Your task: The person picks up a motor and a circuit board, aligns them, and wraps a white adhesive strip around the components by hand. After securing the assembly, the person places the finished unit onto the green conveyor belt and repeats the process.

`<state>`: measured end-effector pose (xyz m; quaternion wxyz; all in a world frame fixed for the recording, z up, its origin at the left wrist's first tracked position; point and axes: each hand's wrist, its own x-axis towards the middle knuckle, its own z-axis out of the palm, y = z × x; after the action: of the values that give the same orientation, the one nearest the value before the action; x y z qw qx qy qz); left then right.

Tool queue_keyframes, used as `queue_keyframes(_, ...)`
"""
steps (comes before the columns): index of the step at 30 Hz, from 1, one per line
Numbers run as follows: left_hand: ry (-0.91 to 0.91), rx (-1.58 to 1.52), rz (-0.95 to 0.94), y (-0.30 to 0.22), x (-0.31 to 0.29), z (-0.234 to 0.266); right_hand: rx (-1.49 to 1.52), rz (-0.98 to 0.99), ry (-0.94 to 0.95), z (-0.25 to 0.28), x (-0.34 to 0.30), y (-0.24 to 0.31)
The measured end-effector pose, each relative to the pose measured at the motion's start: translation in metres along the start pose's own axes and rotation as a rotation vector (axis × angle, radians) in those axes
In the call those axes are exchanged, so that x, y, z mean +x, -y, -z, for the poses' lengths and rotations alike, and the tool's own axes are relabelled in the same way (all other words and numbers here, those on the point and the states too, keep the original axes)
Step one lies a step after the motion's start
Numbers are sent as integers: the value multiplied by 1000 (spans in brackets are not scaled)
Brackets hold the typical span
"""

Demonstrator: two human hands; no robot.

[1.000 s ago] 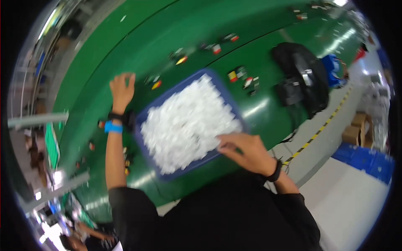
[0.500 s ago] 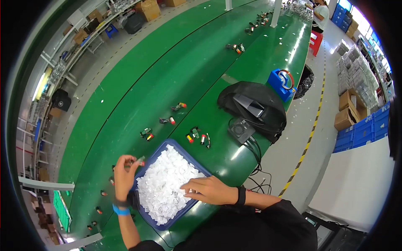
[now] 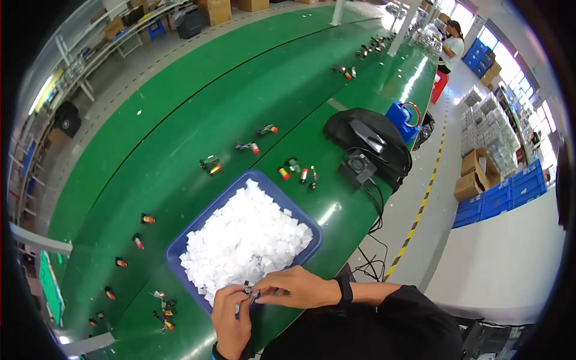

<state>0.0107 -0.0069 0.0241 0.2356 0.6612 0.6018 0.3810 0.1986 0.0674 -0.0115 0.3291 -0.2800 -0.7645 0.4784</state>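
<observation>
My left hand (image 3: 231,317) is closed in a pinch on a small circuit board assembly (image 3: 249,290), of which only dark and grey bits show between the fingers. My right hand (image 3: 303,287) meets it there, thumb and fingertips pinching the same part from the right. Both hands are at the near edge of a blue tray (image 3: 207,214) heaped with small white pieces (image 3: 249,240) that look like paper or foil squares. Whatever else the fingers cover is hidden.
Small circuit boards with red-and-yellow cylindrical cells lie beyond the tray (image 3: 211,165) and to its left (image 3: 165,312) on the green table (image 3: 180,138). Toward the right edge are a black bag (image 3: 342,129), a fan-vented box (image 3: 359,167) with cables and a blue tape dispenser (image 3: 401,120). A person (image 3: 451,51) is far off.
My left hand has moved from the tray's left side to its near edge, bringing the circuit board assembly to my right hand. My right hand has come off the white pieces. The view has shifted.
</observation>
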Motion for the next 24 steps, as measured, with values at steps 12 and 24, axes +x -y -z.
queue_keyframes(12, -355, 274, -126, 56, -57, 27, 478, -405, 355, -38, 60, 31)
queue_keyframes(24, -334, 520, -324, 44, -54, 24, 664, -411, 187, -36, 48, -9)
